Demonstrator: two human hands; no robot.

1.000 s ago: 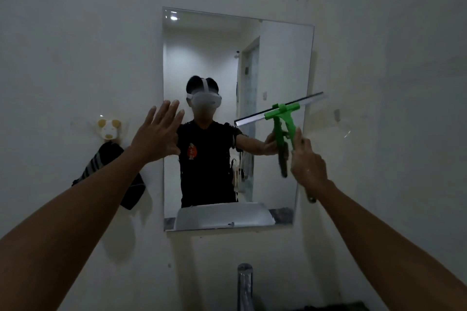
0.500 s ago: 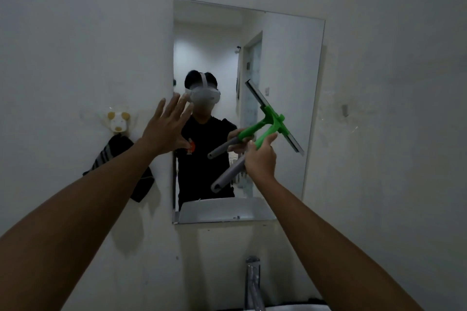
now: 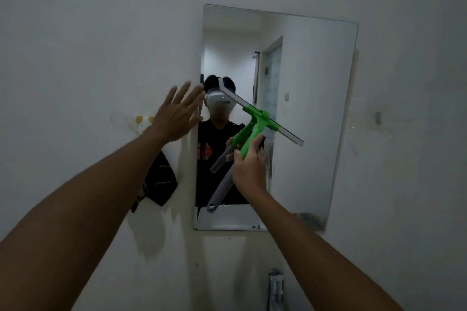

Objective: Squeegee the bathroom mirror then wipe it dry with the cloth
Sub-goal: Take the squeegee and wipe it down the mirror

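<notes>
Here the right hand (image 3: pixel 250 168) grips the green-and-grey plastic squeegee (image 3: pixel 255 131) (blade tilted) against the rectangular frameless wall mirror (image 3: pixel 316 108); the left hand (image 3: pixel 177 115) is spread open.

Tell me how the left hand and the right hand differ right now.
The left hand is open with fingers spread, holding nothing; the right hand is closed around the squeegee handle. The left hand is raised at the left edge of the mirror; the right hand sits lower, in front of the glass. The left hand shows its back with fingers pointing up; the right hand's fingers curl around the green handle. Both are bare and reach toward the wall.
</notes>
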